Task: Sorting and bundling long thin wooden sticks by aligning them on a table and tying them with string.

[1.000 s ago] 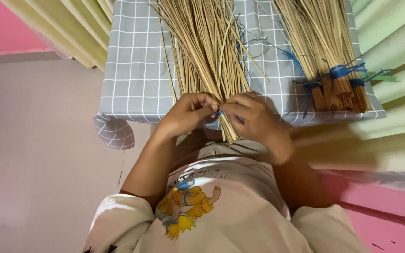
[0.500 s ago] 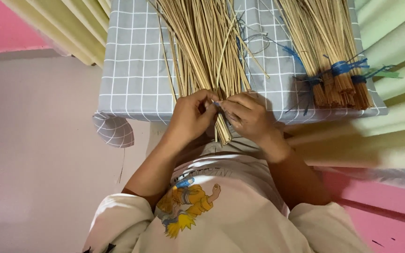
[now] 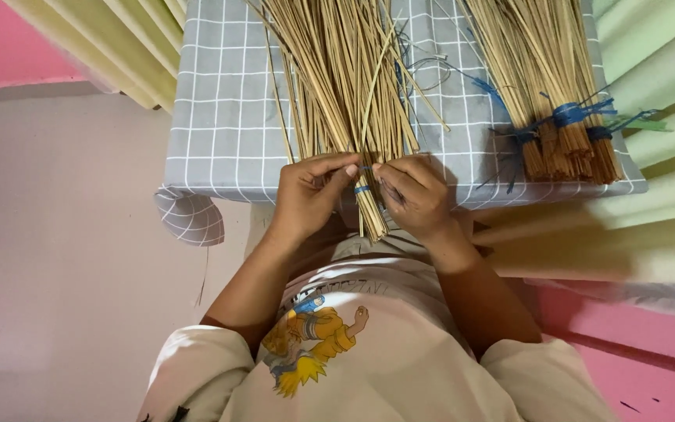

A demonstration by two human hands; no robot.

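Left fingers (image 3: 336,168): curled together, thumb and forefinger pinched on the left side of the bundle (image 3: 345,86) just above the blue tie (image 3: 362,190).
Right fingers (image 3: 388,173): bent together, tips pinched on the right side of the bundle, meeting the left tips across the sticks.
Left hand (image 3: 310,195): at the near edge of the cushion (image 3: 220,117), wrist below the edge.
Right hand (image 3: 414,194): level with the left hand, just beside it, the bundle between them.
Blue tie: a narrow band wrapped round the sticks, just below the fingertips.
Bundle: thin, pale, straw-coloured sticks, gathered at the hands and fanning out away from the person over the cushion; cut ends hang past the near edge, over the lap.
Tied bundles (image 3: 544,94): same sticks, lying on the right part of the cushion, well apart from the hands, bound near their cut ends with blue ties (image 3: 566,116).
Cushion: grey cloth with a white grid, bearing all the sticks.
Shirt (image 3: 369,344): white, with a printed cartoon figure.
Floor (image 3: 64,258): pale, to the left.
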